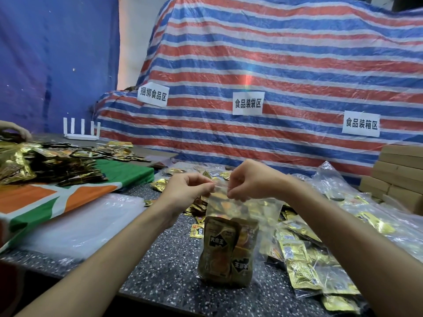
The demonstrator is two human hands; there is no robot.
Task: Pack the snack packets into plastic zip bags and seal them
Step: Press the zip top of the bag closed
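Pinching the zip bag (231, 227) top edge, left hand (185, 191) and right hand (249, 181) fingers curled tight on its strip. Bag hangs below both hands, snack packets (226, 250) inside, bottom resting on counter (164, 271).

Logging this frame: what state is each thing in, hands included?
zip bag: held up by its top strip; sealed or not, cannot tell
snack packets: inside the bag, bunched at the bottom
left hand: pinches the top strip
right hand: pinches the top strip
loose packets: scattered on the table, unpacked
cardboard boxes: stacked, closed
router: antennas upright
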